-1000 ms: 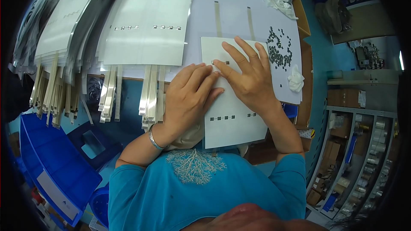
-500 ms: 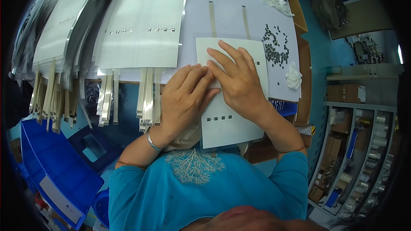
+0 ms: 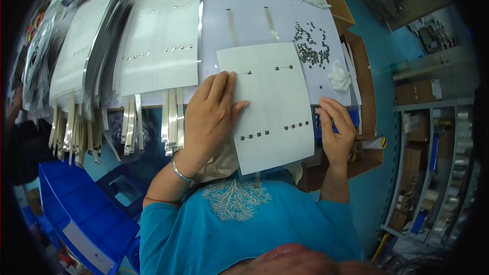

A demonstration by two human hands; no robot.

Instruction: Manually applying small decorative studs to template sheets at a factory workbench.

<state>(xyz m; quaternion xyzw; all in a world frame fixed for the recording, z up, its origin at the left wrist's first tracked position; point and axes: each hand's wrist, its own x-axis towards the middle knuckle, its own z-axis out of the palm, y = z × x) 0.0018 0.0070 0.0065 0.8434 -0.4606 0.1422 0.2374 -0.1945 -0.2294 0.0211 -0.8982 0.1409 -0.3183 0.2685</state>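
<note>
A white rectangular sheet with small dark squares in rows lies in front of me, its near end over the table edge. Flat ribbon strips stick out past its far end, and one shows at its near end. My left hand rests on the sheet's left edge, fingers stretched out and thumb on the surface. Off the sheet's right side is my right hand, raised with fingers bent and thumb near the fingertips in a pinch. What it holds, if anything, is too small to make out.
Many small dark pieces lie scattered at the right, near a crumpled white tissue. Stacked sheets with hanging ribbon strips stand at the left. A blue bin is at lower left; cardboard boxes border the table's right.
My right hand has left the sheet and moved right, beyond its edge. My left hand stays at the left edge, its fingers straighter. The view has shifted slightly.
</note>
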